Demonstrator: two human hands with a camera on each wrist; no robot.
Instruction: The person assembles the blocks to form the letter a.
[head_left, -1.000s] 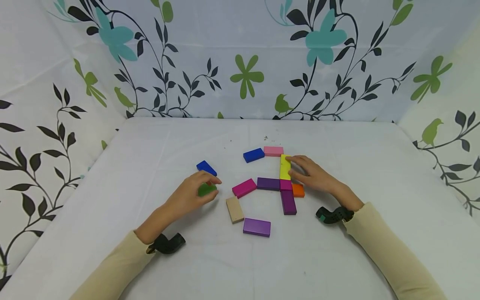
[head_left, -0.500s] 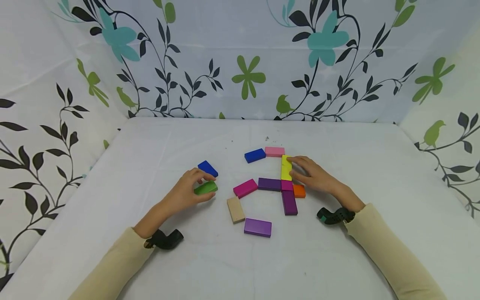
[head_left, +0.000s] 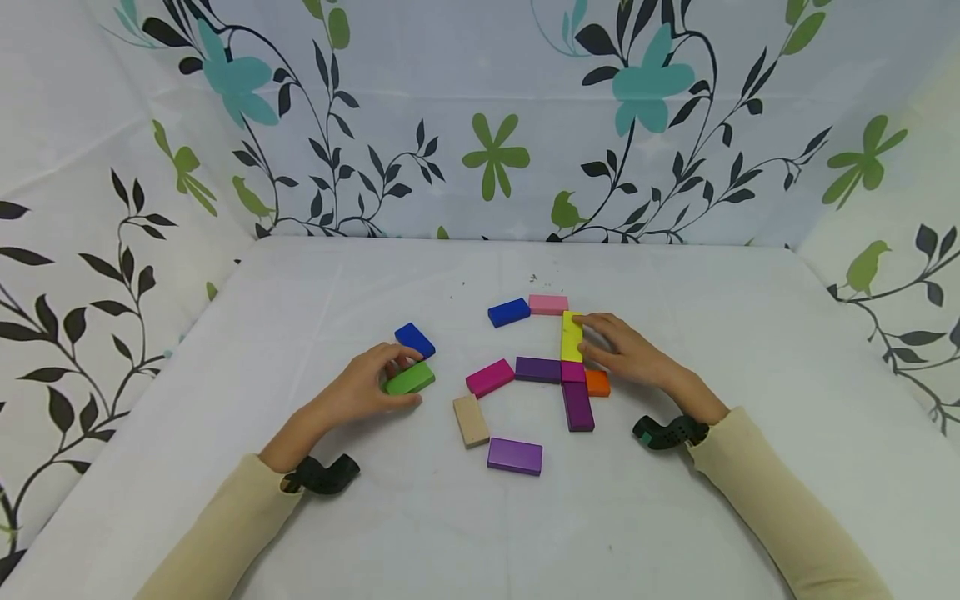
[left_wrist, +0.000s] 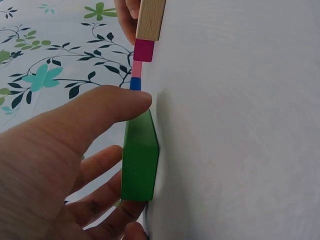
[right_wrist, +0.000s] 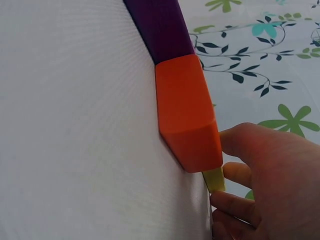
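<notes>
My left hand (head_left: pixel 362 385) holds a green block (head_left: pixel 409 378) at the left of the group, fingers along its far side and thumb on its near side. The left wrist view shows the green block (left_wrist: pixel 140 165) between thumb and fingers, low over the white cloth. A blue block (head_left: pixel 415 340) lies just beyond this hand. On the right, my right hand (head_left: pixel 633 350) rests with its fingertips against the side of a yellow block (head_left: pixel 572 336). That block stands in line with a small magenta block (head_left: pixel 572 372); an orange block (head_left: pixel 597 382) is beside it.
A dark purple block (head_left: pixel 537 369), a plum block (head_left: pixel 577 406) and a pink block (head_left: pixel 548 305) belong to the cluster. Another blue block (head_left: pixel 509 312), a magenta bar (head_left: pixel 490 377), a beige block (head_left: pixel 471 421) and a violet block (head_left: pixel 514 456) lie around it. Patterned cloth (head_left: pixel 492 83) hangs behind.
The green block has turned in my left hand, so more of its broad face shows. The left hand has drawn slightly left. My right hand stays by the yellow block.
</notes>
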